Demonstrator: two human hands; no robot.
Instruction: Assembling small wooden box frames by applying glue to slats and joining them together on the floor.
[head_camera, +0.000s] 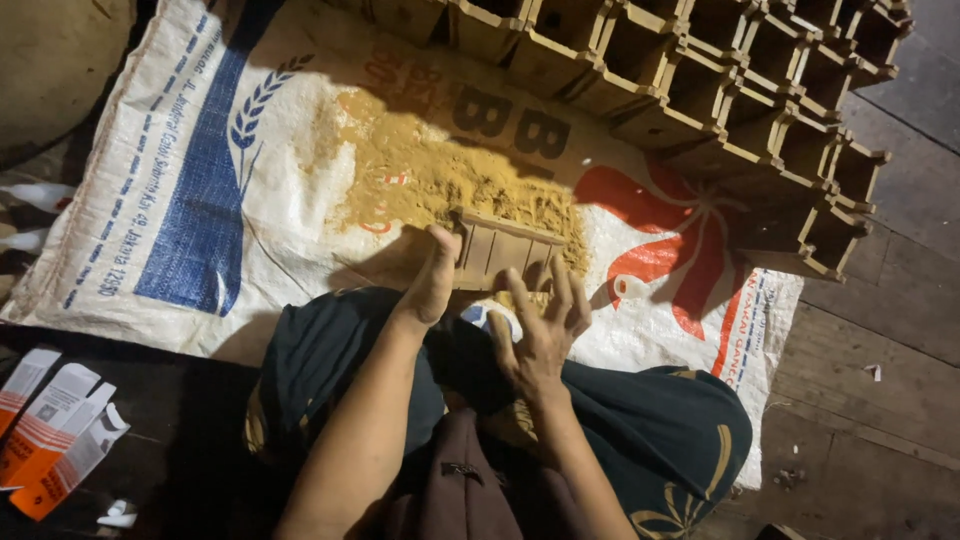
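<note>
1. Wooden slatted mould (508, 250) sits at the near edge of the yellow-brown powder heap (440, 175), on the woven sack (200, 200).
2. My left hand (432, 280) grips the mould's left end, thumb against it; my right hand (545, 320) lies spread over its near side, fingers splayed, clasping nothing.
3. I judge this the filling step; next calls for pressing powder in evenly.
4. Beyond the heap, the stacked wooden moulds (760, 80) look empty.
</note>
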